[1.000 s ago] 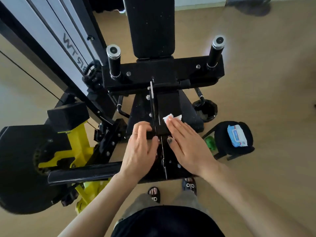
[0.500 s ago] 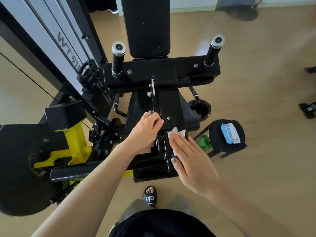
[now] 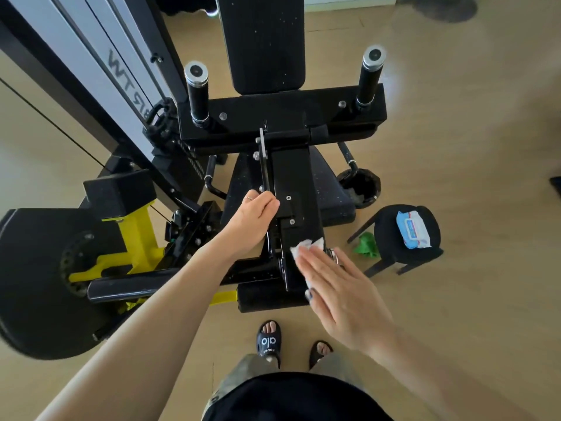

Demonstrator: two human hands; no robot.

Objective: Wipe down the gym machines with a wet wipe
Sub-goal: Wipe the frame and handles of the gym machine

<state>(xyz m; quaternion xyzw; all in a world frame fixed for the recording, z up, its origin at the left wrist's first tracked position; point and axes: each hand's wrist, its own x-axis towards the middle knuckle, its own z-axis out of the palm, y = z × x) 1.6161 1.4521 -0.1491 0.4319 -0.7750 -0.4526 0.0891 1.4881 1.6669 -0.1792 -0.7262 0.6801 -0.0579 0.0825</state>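
Observation:
A black gym machine [image 3: 291, 177] stands before me, with a flat central beam, two upright handle posts and a long back pad. My left hand [image 3: 253, 221] grips the thin metal plate along the beam's left edge, fingers curled round it. My right hand [image 3: 337, 287] lies flat with straight fingers, pressing a white wet wipe [image 3: 305, 246] onto the near right part of the beam. Most of the wipe is hidden under my fingers.
A small black stool [image 3: 385, 235] at the right carries a blue-and-white pack of wipes [image 3: 413, 229]. A green cloth [image 3: 367, 244] lies on the floor beside it. A yellow bracket [image 3: 133, 238] and a big black disc [image 3: 33, 281] sit at left. A grey upright [image 3: 91, 56] rises behind.
My right hand has slid the wipe down the beam toward me. My left hand has shifted up the metal plate and curled round it. The view has pulled back slightly.

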